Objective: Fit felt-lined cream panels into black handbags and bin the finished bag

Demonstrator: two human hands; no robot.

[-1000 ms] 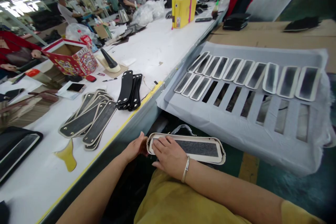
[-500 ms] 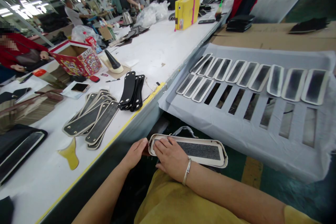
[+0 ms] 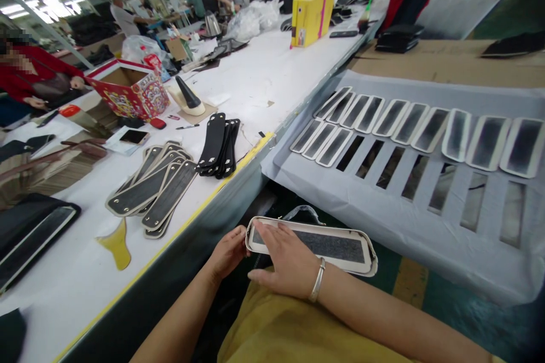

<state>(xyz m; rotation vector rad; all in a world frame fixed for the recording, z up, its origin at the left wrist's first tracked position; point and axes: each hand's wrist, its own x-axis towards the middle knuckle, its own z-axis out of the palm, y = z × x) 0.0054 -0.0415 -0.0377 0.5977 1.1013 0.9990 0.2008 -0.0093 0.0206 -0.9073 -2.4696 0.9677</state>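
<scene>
A long cream strap piece with a dark grey middle lies across my lap. My right hand rests flat on its left part, fingers stretched out over it, a silver bangle on the wrist. My left hand grips the strip's left end with curled fingers. A fanned pile of similar dark pieces lies on the white table to my left, beside a stack of black straps.
A grey sheet with cut slots on my right carries two rows of cream-edged pieces. On the table stand a red patterned box, a yellow box, a phone and a yellow scraper. Other people work at the far end.
The view has drifted slightly; my hands and the piece sit a little further right. My right hand has slid slightly along the piece, still pressing it flat.
</scene>
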